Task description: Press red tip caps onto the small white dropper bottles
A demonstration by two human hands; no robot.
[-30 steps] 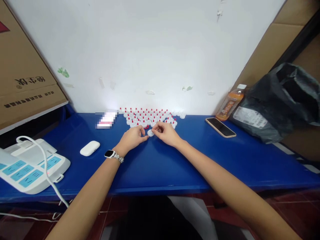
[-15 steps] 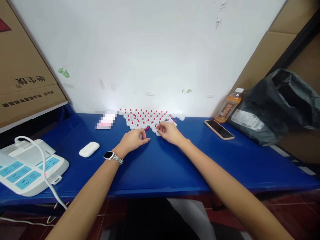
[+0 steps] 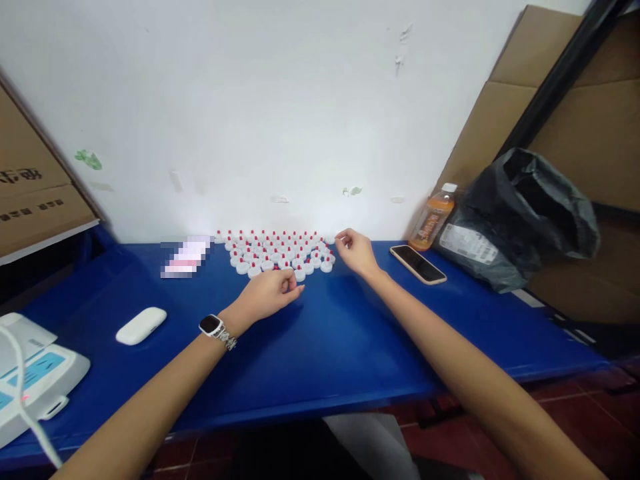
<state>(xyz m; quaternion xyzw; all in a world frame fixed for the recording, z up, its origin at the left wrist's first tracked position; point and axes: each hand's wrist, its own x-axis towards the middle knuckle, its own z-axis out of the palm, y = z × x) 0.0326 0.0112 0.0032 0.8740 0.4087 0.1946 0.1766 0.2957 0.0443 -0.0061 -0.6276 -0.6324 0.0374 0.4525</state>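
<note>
Several small white caps with red tips (image 3: 277, 252) stand in tight rows on the blue table (image 3: 340, 333), close to the wall. My left hand (image 3: 270, 293), with a watch on its wrist, rests just in front of the rows. Its fingers are curled and the thumb presses the forefinger; whatever they hold is too small to make out. My right hand (image 3: 356, 252) is at the right end of the rows, its fingertips pinched on a plain white cap (image 3: 341, 235).
A phone (image 3: 417, 264), an orange drink bottle (image 3: 433, 219) and a black plastic bag (image 3: 520, 220) lie to the right. On the left are a white earbud case (image 3: 141, 325), a white device with blue pads (image 3: 35, 377) and a cardboard box (image 3: 35, 200).
Both hands met over one white cap in front of the rows. My right hand then set it among the rows and moved to their right end; my left hand stayed put. The view swung right.
</note>
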